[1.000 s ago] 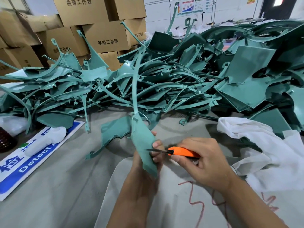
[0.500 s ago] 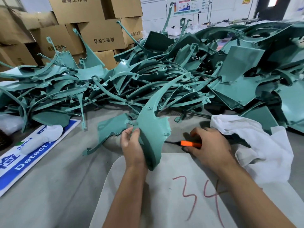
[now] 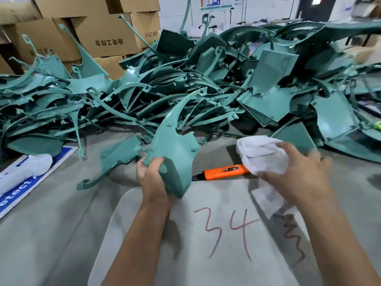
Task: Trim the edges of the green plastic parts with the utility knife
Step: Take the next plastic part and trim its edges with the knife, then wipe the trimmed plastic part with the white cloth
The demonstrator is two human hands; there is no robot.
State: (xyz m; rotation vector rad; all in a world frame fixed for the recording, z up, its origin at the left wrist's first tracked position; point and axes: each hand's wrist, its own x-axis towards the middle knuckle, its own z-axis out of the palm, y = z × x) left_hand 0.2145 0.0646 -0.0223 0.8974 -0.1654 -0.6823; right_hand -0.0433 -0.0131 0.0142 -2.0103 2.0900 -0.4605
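Observation:
My left hand (image 3: 153, 180) grips the lower end of a curved green plastic part (image 3: 175, 145), holding it upright over the table with its thin tip pointing up and right. The orange utility knife (image 3: 224, 172) lies flat on the grey table just right of that part, nobody holding it. My right hand (image 3: 296, 176) holds a crumpled white cloth (image 3: 263, 155) above and right of the knife; the cloth covers the knife's right end.
A big heap of green plastic parts (image 3: 206, 85) fills the table's far half. Another green part (image 3: 117, 159) lies left of my left hand. A white mat marked "34" (image 3: 206, 244) lies in front. Blue-and-white sign (image 3: 26, 182) at left, cardboard boxes (image 3: 107, 38) behind.
My right hand set the knife down on the table and picked up the white cloth. My left hand turned the green part and shifted its grip to the lower end.

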